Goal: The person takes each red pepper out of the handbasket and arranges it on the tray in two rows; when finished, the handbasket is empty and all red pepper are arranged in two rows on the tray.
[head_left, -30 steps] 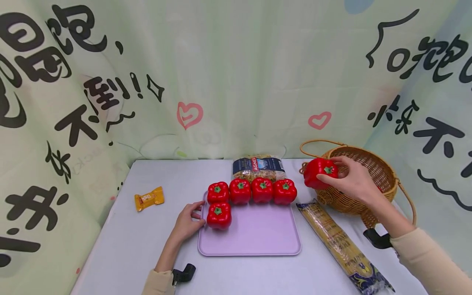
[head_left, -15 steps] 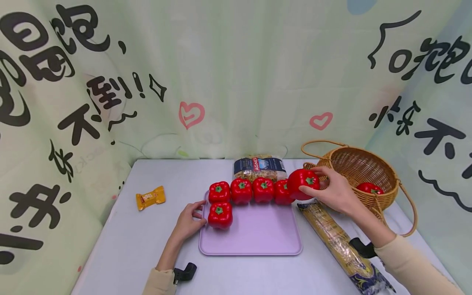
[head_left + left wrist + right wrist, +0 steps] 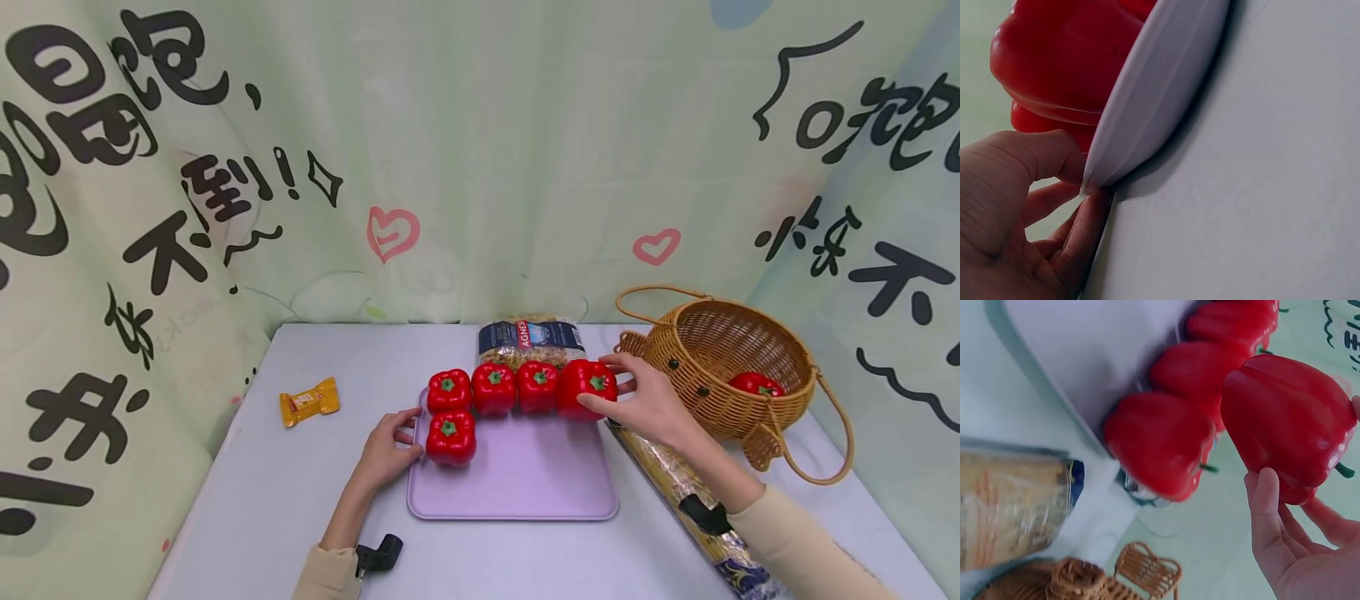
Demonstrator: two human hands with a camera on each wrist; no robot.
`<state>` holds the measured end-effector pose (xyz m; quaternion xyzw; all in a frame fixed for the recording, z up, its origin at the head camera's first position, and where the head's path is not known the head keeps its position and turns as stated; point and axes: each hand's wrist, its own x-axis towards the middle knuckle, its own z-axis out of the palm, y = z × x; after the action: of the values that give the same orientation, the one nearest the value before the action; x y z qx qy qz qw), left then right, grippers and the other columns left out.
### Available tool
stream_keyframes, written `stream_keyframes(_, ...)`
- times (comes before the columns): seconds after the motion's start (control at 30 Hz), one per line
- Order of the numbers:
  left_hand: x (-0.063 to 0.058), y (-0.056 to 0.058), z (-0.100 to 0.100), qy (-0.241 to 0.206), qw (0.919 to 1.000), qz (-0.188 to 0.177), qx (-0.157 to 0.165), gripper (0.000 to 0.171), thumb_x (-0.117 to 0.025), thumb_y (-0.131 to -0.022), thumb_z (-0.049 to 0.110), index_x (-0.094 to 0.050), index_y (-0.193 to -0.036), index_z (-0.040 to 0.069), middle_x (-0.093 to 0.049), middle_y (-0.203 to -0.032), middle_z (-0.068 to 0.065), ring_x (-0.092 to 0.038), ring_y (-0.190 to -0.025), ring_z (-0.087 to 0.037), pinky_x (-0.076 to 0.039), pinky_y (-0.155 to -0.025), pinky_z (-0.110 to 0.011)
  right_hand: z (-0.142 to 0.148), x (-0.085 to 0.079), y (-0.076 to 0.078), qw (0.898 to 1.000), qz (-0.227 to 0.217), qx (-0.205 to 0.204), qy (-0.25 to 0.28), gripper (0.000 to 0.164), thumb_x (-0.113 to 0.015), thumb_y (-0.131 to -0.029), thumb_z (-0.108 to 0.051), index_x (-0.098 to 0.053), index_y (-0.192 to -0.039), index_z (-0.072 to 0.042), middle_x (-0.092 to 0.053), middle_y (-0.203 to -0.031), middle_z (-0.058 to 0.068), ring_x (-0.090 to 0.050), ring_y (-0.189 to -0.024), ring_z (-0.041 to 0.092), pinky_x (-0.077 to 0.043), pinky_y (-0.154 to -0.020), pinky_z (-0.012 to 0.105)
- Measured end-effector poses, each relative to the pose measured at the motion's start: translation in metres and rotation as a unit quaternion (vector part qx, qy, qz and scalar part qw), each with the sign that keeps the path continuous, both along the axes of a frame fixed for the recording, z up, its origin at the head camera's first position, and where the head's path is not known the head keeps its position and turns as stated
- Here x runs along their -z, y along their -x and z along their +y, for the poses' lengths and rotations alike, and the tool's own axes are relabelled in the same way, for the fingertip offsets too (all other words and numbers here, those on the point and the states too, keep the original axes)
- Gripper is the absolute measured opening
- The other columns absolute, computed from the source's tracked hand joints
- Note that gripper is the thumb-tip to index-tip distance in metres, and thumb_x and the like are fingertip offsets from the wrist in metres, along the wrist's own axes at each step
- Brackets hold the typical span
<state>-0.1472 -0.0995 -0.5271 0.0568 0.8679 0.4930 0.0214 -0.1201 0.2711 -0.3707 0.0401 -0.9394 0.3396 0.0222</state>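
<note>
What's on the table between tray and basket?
The far end of a long pasta pack, partly hidden by the right forearm, shows in the head view.

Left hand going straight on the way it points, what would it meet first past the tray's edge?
The left hand would probably meet the front red pepper just inside the tray, though depth is unclear.

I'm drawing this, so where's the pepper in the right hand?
In the head view, the held pepper is right of centre, raised near the purple tray's far right corner, with the wicker basket farther right.
</note>
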Motion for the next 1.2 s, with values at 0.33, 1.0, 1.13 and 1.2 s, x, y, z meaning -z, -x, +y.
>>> stream_keyframes(0.33, 0.0, 0.0, -0.001, 0.002, 1.0, 0.001, 0.004, 0.06, -0.076, -0.077, 0.004, -0.059, -0.135, 0.009, -0.06, -0.114, -0.013, -0.06, -0.086, -0.019, -0.058, -0.076, -0.032, -0.024, 0.019, 0.0, 1.0, -0.01, -0.022, 0.005, 0.069, -0.079, -0.079, -0.042, -0.056, -0.13, -0.002, -0.062, -0.119, 0.018, -0.061, -0.086, 0.026, -0.055, -0.063, 0.03)
stream_keyframes(1.0, 0.0, 0.0, -0.001, 0.001, 1.0, -0.005, -0.002, 0.06, -0.076, -0.077, 0.004, -0.059, -0.134, 0.008, -0.06, -0.114, -0.013, -0.06, -0.086, -0.019, -0.059, -0.075, -0.032, -0.074, 0.061, 0.001, 0.998, -0.033, -0.042, 0.037, 0.066, -0.083, -0.074, -0.043, -0.061, -0.125, -0.007, -0.063, -0.114, 0.008, -0.057, -0.089, 0.02, -0.053, -0.071, 0.03)
stream_keyframes(1.13, 0.0, 0.0, 0.0, -0.001, 1.0, -0.004, -0.001, 0.059, -0.076, -0.078, 0.004, -0.059, -0.134, 0.008, -0.06, -0.114, -0.013, -0.061, -0.087, -0.019, -0.059, -0.075, -0.032, -0.081, 0.065, -0.001, 0.998, -0.037, -0.037, 0.036, 0.067, -0.083, -0.074, -0.043, -0.061, -0.126, -0.007, -0.062, -0.115, 0.006, -0.057, -0.089, 0.02, -0.053, -0.071, 0.03)
stream_keyframes(1.2, 0.0, 0.0, 0.0, -0.001, 1.0, -0.004, -0.001, 0.059, -0.075, -0.078, 0.004, -0.059, -0.134, 0.008, -0.06, -0.114, -0.013, -0.06, -0.086, -0.019, -0.059, -0.075, -0.032, -0.084, 0.067, -0.002, 0.998, -0.038, -0.031, 0.031, 0.067, -0.083, -0.074, -0.043, -0.061, -0.126, -0.008, -0.061, -0.118, 0.006, -0.057, -0.091, 0.02, -0.054, -0.072, 0.031)
